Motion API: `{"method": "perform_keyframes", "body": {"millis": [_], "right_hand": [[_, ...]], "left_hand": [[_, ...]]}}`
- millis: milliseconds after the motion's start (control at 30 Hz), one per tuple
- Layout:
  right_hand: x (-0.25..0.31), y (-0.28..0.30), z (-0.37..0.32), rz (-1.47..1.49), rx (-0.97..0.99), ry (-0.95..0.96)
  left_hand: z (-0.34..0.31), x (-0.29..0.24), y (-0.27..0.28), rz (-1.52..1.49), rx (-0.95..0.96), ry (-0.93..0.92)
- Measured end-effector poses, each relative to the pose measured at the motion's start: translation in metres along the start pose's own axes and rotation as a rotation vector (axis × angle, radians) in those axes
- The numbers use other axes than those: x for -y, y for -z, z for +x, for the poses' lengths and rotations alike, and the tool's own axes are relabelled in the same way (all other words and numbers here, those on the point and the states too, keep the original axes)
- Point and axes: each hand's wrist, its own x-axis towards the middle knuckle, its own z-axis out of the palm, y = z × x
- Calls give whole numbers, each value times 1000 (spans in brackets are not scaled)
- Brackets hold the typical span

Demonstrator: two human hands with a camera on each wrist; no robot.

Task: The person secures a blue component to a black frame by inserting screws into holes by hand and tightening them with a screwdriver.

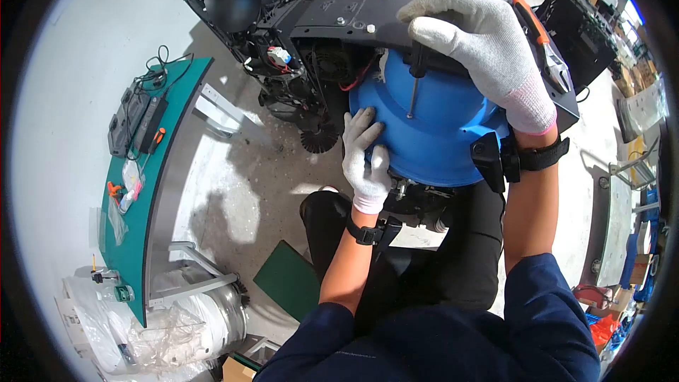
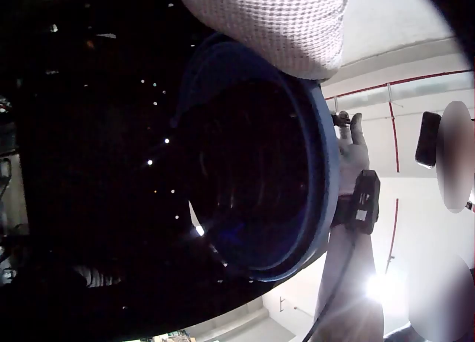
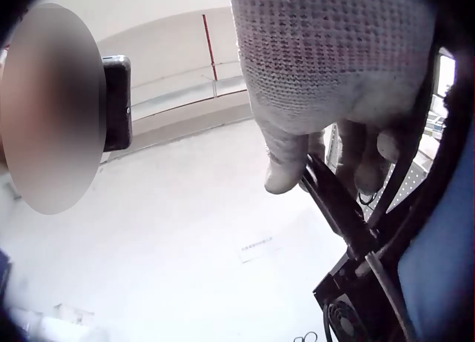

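Note:
In the head view my gloved right hand [image 1: 491, 46] holds a screwdriver [image 1: 418, 64] by its black handle, thumb and fingers around the upper end. Its thin shaft points down, the tip overlapping a large round blue plastic part [image 1: 445, 141] of a black machine. The right wrist view shows the glove [image 3: 334, 67] from behind, with the thumb against the black screwdriver handle [image 3: 334, 201]. My gloved left hand [image 1: 366, 163] rests on the left side of the blue part, fingers extended along it. From the left wrist, the blue rim [image 2: 319, 156] appears below the glove cuff [image 2: 278, 30].
Pliers with orange handles [image 1: 541, 39] lie on the machine's black top plate [image 1: 353, 3], among several bolts. A round black brush [image 1: 320, 139] sits low at its left. On the green-topped table [image 1: 152, 191] are a power strip and an orange-black screwdriver [image 1: 157, 140].

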Motion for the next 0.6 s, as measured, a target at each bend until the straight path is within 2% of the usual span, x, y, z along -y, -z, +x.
{"method": "perform_keyframes", "body": {"millis": [233,300,333,400,533,600], "right_hand": [[9,0,1,-11,-46,39],[16,6,2,55,63,-132],[15,6,2,55,60,-132],[9,4,2,15,28,-25],[8,-2,2,55,-26,-17],[12,2,2,-118,29,-2]], "left_hand": [[-2,1,1,1,8,-4],[-2,1,1,4,0,1],[-2,1,0,2,-5,4],[-2,3,-1,-7,-3,-5],[-3,3,0,-3,-6,-7],[-3,2,0,-2,-5,-5]]}}
